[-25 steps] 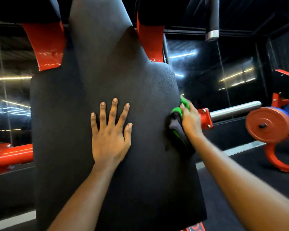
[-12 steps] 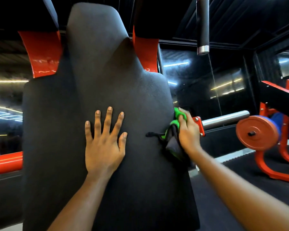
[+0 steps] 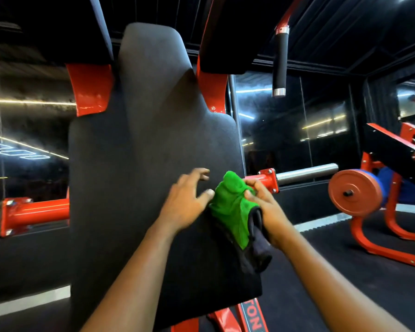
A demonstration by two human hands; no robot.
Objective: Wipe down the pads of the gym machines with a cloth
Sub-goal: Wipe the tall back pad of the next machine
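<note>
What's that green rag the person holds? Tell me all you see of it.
The cloth is bright green with a dark part hanging at its lower right. It looks soft and is bunched, not spread flat. The right hand grips it, thumb pressed into the folds, at the right edge of the black pad. The left hand is beside it, thumb at its edge; blur hides whether they touch.

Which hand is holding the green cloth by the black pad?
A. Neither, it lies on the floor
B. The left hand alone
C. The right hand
C: the right hand has its thumb and fingers curled round the green cloth at the right edge of the black pad, while the left hand hovers beside it with loose fingers, gripping nothing.
</note>
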